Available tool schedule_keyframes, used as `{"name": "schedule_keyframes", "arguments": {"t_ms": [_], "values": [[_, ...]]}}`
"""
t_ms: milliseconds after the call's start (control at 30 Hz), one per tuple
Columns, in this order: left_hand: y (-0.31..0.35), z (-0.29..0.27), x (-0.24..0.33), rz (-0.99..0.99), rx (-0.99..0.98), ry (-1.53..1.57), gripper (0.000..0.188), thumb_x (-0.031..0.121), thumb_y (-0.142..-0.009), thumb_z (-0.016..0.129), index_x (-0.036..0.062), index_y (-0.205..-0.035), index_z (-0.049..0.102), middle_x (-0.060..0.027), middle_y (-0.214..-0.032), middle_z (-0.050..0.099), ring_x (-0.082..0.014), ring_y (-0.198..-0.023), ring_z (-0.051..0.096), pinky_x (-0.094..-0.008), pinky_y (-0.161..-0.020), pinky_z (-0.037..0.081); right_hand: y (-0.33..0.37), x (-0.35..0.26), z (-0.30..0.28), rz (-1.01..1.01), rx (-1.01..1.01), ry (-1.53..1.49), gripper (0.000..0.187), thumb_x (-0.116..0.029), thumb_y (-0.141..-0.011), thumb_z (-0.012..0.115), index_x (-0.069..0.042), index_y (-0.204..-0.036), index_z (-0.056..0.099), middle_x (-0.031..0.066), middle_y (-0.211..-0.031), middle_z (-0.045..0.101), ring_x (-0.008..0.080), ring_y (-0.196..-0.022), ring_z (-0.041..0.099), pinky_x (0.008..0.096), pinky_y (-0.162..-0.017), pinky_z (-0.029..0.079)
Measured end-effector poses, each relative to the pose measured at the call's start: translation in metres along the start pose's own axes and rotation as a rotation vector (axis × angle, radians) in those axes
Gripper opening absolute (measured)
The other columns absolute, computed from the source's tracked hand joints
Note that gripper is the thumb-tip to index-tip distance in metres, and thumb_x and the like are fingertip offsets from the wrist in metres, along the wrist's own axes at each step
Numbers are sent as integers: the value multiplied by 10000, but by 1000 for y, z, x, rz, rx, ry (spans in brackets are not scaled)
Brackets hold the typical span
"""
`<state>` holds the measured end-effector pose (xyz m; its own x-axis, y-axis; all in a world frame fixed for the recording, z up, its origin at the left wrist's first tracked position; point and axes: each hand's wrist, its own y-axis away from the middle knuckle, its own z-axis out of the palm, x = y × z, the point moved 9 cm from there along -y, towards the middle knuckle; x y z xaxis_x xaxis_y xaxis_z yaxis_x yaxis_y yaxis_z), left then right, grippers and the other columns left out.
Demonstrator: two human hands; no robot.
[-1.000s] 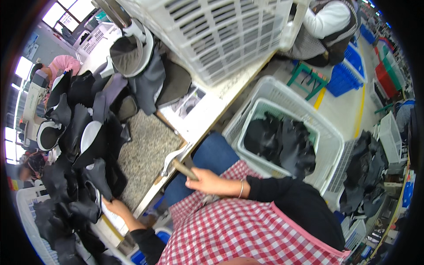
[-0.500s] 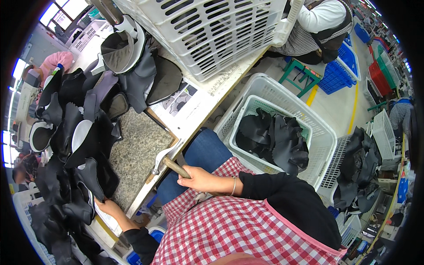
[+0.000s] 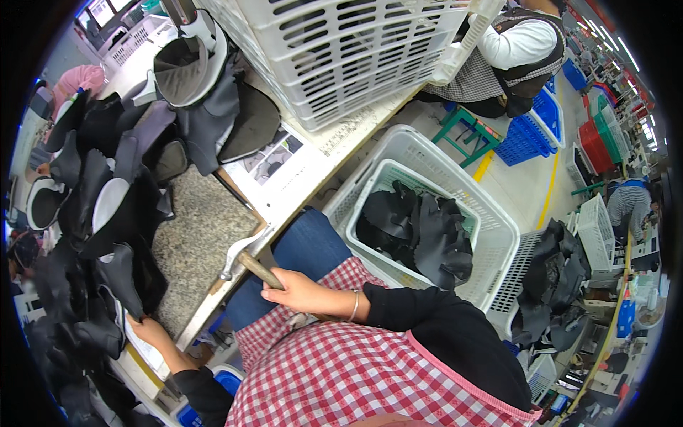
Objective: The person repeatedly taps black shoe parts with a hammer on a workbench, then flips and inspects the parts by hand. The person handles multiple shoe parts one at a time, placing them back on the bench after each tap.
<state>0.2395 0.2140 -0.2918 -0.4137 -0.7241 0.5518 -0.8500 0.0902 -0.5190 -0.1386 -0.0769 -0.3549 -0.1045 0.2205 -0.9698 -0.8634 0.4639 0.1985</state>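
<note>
My right hand [image 3: 302,293] grips the wooden handle of a hammer [image 3: 245,260], whose metal head rests at the edge of the speckled work slab [image 3: 199,242]. My left hand [image 3: 146,331] reaches to the lower left and holds a black shoe upper piece [image 3: 117,281] among a heap of several black and grey pieces [image 3: 92,199]. A red and white checked apron [image 3: 356,370] covers my lap.
A white slatted crate [image 3: 341,50] stands on the bench at the top. To my right a white basket [image 3: 498,235] holds black leather pieces. Another person sits at the upper right by a green stool [image 3: 469,135] and a blue crate [image 3: 526,132]. More black pieces fill a bin [image 3: 555,277].
The view has shifted, so the bench and basket sit lower and larger. My right hand has brought the hammer head down to the slab's edge. My left hand stays on the black pieces.
</note>
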Motion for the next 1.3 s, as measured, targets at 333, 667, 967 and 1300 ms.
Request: {"name": "schedule_keyframes", "arguments": {"t_ms": [333,667,967,1300], "values": [[6,-3,36,135,-55,31,303,51,-914,667,-51,-1199,665,-247,-1078,723,-403,-953,667,-423,-882,501,0,6,-1,5,7,3,291,-290,-953,728,-28,-1010,614,115,-843,649,212,-757,638,391,-687,508],[9,1,34,51,-65,180,349,-35,-886,630,-34,-1233,664,-156,-1108,736,-291,-1008,676,-366,-932,495,0,-1,-1,38,4,45,245,-279,-960,717,-56,-964,616,43,-788,622,140,-712,583,354,-643,488],[12,15,19,-43,-183,392,381,-75,-869,540,-20,-1237,626,-138,-1065,706,-222,-944,639,-332,-872,493,5,-1,6,103,-23,36,179,-233,-1011,672,-96,-1005,558,-45,-701,508,59,-532,458,263,-470,379],[23,-13,59,84,-141,275,434,-64,-823,580,-24,-1255,594,-272,-1061,685,-451,-956,637,-416,-895,495,7,0,16,145,-18,32,187,-246,-1017,671,-99,-1033,556,-42,-725,520,49,-555,462,252,-478,385]]}}
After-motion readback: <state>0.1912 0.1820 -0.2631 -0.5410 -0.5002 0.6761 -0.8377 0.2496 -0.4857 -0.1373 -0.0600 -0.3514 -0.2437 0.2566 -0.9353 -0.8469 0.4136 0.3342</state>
